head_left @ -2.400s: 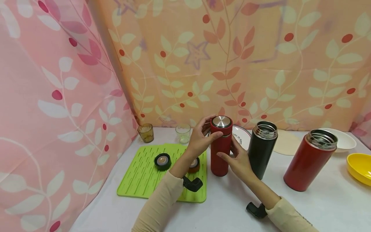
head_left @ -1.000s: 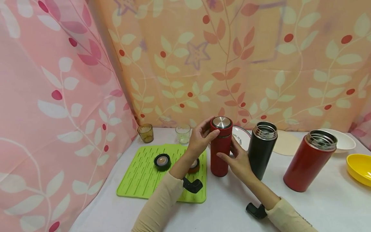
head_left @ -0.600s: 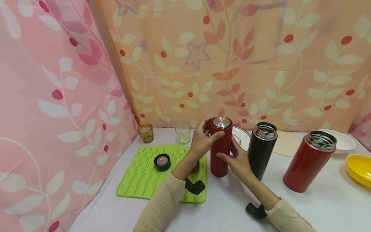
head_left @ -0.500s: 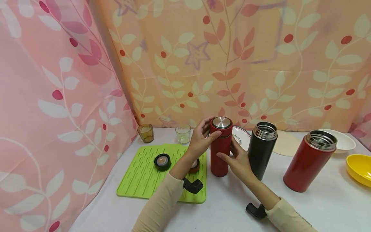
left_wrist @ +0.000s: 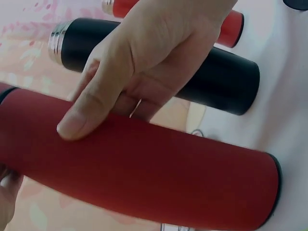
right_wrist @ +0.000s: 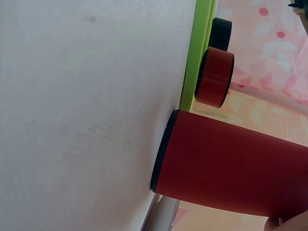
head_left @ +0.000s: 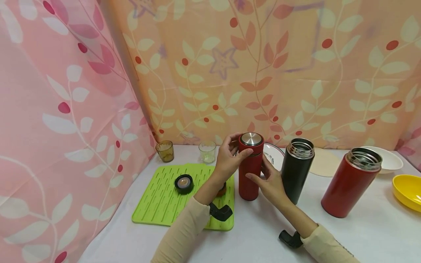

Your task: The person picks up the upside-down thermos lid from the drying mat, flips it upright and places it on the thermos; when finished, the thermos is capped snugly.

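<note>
A slim red thermos stands upright on the white cloth, its steel-topped lid on it. My left hand grips it at the lid, thumb across the front and fingers around the back. Lower down, my right hand holds the body between thumb and fingers; in the left wrist view its thumb presses the red side. The thermos base, with a black rim, meets the cloth in the right wrist view. To the right stand a lidless black flask and a wider, lidless red flask.
A green drying mat at left bears a black lid and a red lid. Behind it are an amber glass and a clear glass. A plate, white bowl and yellow bowl lie farther right.
My left wrist has swung slightly right and its thumb reaches a little farther across the thermos front, after small back-and-forth shifts. The right hand and the thermos body stay in place.
</note>
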Tool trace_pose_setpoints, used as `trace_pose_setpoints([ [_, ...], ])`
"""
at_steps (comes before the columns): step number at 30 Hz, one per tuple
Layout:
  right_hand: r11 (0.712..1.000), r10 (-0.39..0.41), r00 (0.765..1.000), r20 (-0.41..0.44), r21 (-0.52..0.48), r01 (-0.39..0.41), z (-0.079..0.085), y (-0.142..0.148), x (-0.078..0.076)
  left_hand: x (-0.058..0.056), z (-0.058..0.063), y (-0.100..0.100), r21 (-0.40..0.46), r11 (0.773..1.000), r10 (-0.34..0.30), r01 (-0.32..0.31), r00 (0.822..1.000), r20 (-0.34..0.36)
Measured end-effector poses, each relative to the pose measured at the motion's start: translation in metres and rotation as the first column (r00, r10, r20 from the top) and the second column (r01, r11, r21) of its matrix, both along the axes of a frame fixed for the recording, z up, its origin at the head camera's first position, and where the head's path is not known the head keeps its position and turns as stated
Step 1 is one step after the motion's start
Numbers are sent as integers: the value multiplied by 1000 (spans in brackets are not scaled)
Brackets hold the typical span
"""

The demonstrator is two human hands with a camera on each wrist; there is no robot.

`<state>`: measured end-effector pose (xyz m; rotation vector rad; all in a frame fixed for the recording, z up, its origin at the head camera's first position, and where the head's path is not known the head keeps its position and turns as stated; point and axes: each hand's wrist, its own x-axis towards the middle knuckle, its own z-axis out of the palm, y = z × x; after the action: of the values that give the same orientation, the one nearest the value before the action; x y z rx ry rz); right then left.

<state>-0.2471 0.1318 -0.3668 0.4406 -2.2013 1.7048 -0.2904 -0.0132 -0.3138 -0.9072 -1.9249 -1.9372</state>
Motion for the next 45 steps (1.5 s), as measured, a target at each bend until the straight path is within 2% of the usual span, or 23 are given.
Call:
trace_pose_setpoints([
  [2, 1000, -3, 1000, -8, 10, 3, 5, -2, 4, -2, -1, -3, 15, 999, -52, 52, 999, -8],
  [5, 1000, -6, 1000, -6, 16, 7, 7, -2, 5, 7, 8, -5, 12, 997, -78, 78, 997, 7],
  [7, 1000, -5, 1000, 2, 13, 5, 7, -2, 5, 15, 14, -3, -1, 999, -48, 48, 998, 31],
  [9, 1000, -9, 1000, 18, 13, 9, 6, -2, 5, 23, 21, 0, -28, 1000, 10, -8, 998, 54],
  [13, 1000, -14, 999, 36, 16, 14, 7, -2, 5, 25, 22, 5, -55, 996, 76, -72, 994, 84],
  [16, 1000, -12, 1000, 24, 10, 12, 8, -3, 5, 22, 20, 2, -35, 999, 29, -26, 996, 85],
  [21, 1000, -3, 1000, -4, -1, 3, 5, -1, 3, 8, 11, -7, -7, 993, -121, 121, 991, 52],
  [24, 1000, 0, 1000, -2, -3, 0, -3, 2, -2, 1, 5, -7, -8, 990, -143, 143, 989, 43],
  [26, 1000, -2, 1000, 8, -2, 2, -9, 4, -7, 0, 2, -4, -25, 995, -98, 99, 994, 44],
  [30, 1000, -9, 1000, 23, -1, 9, -17, 7, -12, 1, -1, 5, -74, 997, 39, -36, 998, 40],
  [33, 1000, -7, 1000, 25, -4, 7, -17, 6, -11, 4, 0, 7, -84, 993, 81, -77, 996, 45],
  [35, 1000, -6, 1000, 24, -3, 6, -15, 5, -10, 4, 1, 5, -66, 996, 55, -51, 997, 49],
  [41, 1000, -6, 1000, 12, -1, 6, 1, 0, 2, -3, 1, -6, -26, 993, -114, 115, 993, 33],
  [43, 1000, -6, 1000, 15, -3, 6, 4, -1, 4, -4, 0, -7, -22, 990, -135, 136, 990, 27],
  [45, 1000, -8, 1000, 29, -6, 8, 1, -1, 2, -4, -1, -6, -28, 993, -113, 113, 993, 21],
])
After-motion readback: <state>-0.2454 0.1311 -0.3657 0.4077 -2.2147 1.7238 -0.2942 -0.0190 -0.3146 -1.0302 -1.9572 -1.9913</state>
